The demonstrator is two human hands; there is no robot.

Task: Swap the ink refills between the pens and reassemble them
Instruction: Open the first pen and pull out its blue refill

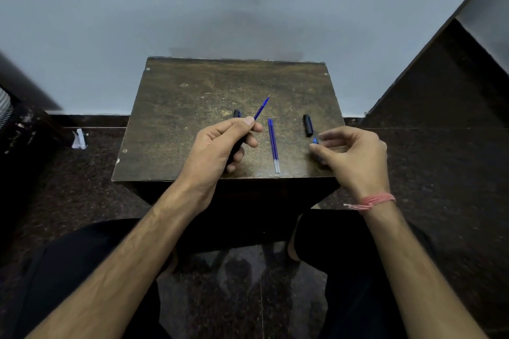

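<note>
L hand (pixel 220 146) grips a black plastic pen barrel (pixel 237 149) w/ a thin blue ink refill (pixel 262 108) sticking out past the thumb, tip up and away. R hand (pixel 355 157) pinches a small blue pen piece (pixel 315 141) (mostly hidden). Two blue refills (pixel 273 143) lie side by side btwn the hands on the worn dark wooden table (pixel 192 96). One black cap (pixel 308 125) just beside R fingers, another (pixel 237 113) behind L hand.

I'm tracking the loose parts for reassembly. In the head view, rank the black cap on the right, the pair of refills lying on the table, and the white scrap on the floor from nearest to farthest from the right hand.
1. Black cap, just beyond the right hand.
2. Pair of refills, mid-table, to its left.
3. White scrap, on the floor, far left.
</note>
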